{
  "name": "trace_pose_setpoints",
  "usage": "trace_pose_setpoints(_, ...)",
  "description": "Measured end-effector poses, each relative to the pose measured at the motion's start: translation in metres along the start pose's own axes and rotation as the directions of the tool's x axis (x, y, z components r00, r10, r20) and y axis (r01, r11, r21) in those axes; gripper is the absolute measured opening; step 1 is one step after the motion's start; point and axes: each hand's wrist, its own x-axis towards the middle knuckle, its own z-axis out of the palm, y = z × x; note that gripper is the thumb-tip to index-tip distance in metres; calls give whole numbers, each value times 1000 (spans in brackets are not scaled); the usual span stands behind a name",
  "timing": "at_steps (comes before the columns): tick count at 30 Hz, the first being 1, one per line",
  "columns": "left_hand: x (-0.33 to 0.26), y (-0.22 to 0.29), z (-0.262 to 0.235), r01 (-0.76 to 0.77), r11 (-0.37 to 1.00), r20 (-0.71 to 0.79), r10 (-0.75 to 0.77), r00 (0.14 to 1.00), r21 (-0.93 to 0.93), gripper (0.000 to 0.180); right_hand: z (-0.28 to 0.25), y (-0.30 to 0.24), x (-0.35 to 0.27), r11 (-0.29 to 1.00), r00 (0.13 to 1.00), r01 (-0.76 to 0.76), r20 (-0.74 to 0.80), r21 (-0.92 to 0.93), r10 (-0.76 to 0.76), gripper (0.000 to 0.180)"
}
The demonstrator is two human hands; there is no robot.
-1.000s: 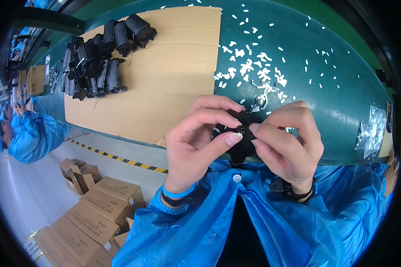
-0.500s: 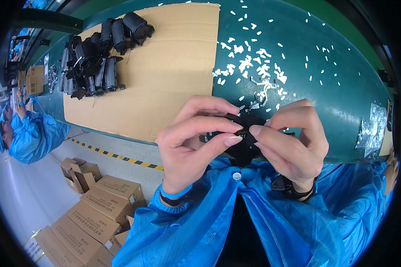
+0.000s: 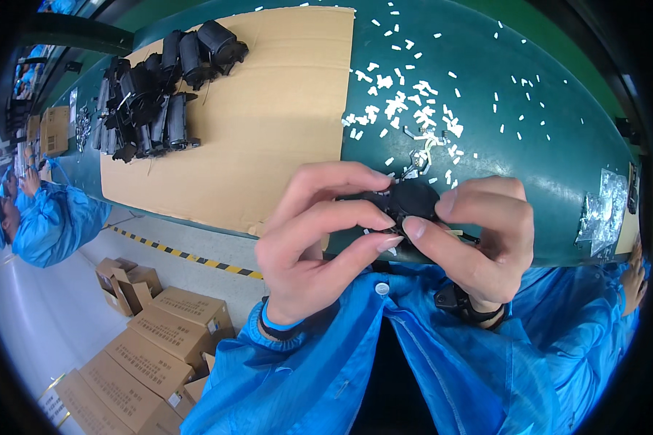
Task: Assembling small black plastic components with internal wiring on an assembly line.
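Note:
Both my hands hold a black plastic part with a round end [image 3: 416,199] close to my body, above the near edge of the green table. My left hand [image 3: 315,235] pinches its left side between thumb and fingers. From the other side, the thumb and forefinger of my right hand [image 3: 486,235] grip the round end and its lower edge. A short dark cable end shows under my right fingers. Just beyond the part lies a small bundle of wires with connectors [image 3: 426,148], among many scattered small white pieces [image 3: 397,105].
A cardboard sheet [image 3: 268,109] covers the table's left, with a pile of black cylindrical housings [image 3: 149,101] on it. Clear plastic bags [image 3: 602,210] lie at the right. Cartons [image 3: 152,348] stand on the floor at lower left. Co-workers in blue [image 3: 58,217] are at both sides.
The black part has turned in my hands, so its round end now faces up. My right fingers have spread around that end, while my left hand keeps its pinch.

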Motion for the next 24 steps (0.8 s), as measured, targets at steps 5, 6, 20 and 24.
trace_pose_setpoints(5, 3, 3, -3, -236, 848, -51, 295, 954, 475, 19, 6, 0, 8, 998, 953, 38, -299, -56, -53, 22)
trace_pose_setpoints(6, 4, 3, -7, -327, 654, 52, 403, 914, 683, 15, -12, -7, 9, 990, 989, -38, -143, -139, 18, 22)
trace_pose_setpoints(20, -1, 12, -10, -517, 283, 368, 444, 817, 808, 24, -1, -23, 22, 804, 799, -585, 249, 112, 547, 14)
trace_pose_setpoints(24, 2, 9, -15, -481, 427, 293, 434, 852, 766, 25, 1, -16, 22, 873, 866, -473, 251, 123, 434, 18)
